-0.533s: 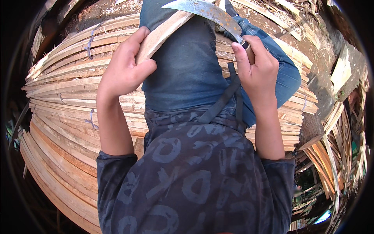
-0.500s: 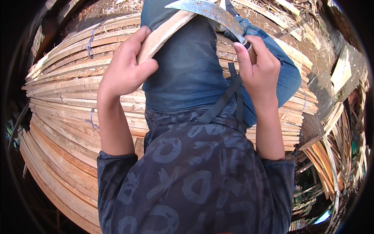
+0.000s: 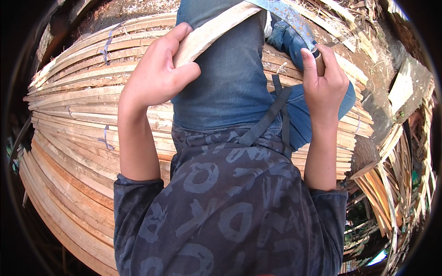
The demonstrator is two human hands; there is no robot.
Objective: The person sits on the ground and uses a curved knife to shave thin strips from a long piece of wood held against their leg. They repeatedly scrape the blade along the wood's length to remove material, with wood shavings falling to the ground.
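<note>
My left hand (image 3: 159,71) is closed around the near end of a pale wooden slat (image 3: 214,32), which slants away to the upper right across my jeans-clad thigh. In my right hand (image 3: 326,87) is the short handle of a sickle, the thumb pressed along it. The curved, rust-spotted sickle blade (image 3: 297,18) reaches up and left to the slat's far end and overlaps it there. The blade's tip runs out of the picture at the top. Whether the edge touches the wood, I cannot tell.
Stacked wooden slats (image 3: 78,147) lie under and beside me, some bound with thin bluish ties (image 3: 106,138). A cut log (image 3: 366,158) and a heap of thin strips (image 3: 391,184) are on the right. Wood shavings litter the dirt ground beyond.
My right hand has drawn the sickle to the right, its blade shifting up and right toward the picture's top edge. My left hand and the slat have moved slightly right and up.
</note>
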